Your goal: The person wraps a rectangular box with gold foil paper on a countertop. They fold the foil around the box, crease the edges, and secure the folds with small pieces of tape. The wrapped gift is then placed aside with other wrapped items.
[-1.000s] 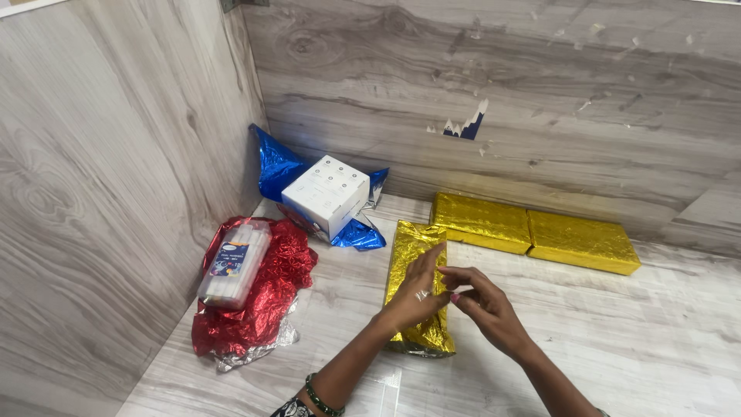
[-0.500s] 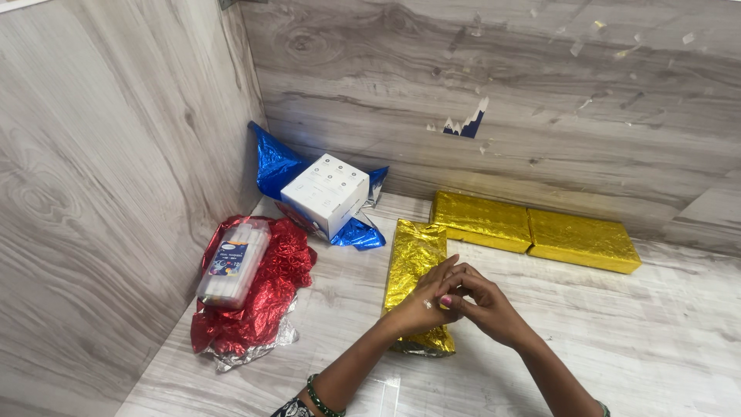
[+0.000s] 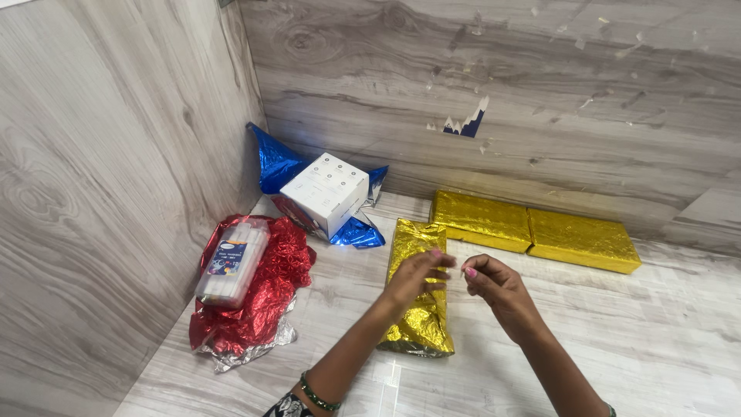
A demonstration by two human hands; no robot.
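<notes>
Hands now parted, left hand [image 3: 413, 276] and right hand [image 3: 494, 282] above gold packet [image 3: 417, 309].

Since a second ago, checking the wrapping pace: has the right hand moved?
Yes. The right hand has moved up toward the two gold packages at the wall, and now sits apart from the left hand.

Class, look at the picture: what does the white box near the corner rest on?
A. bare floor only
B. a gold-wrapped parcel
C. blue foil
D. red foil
C: the white box sits on crumpled blue foil, which sticks out behind it and below it by the corner.
</notes>
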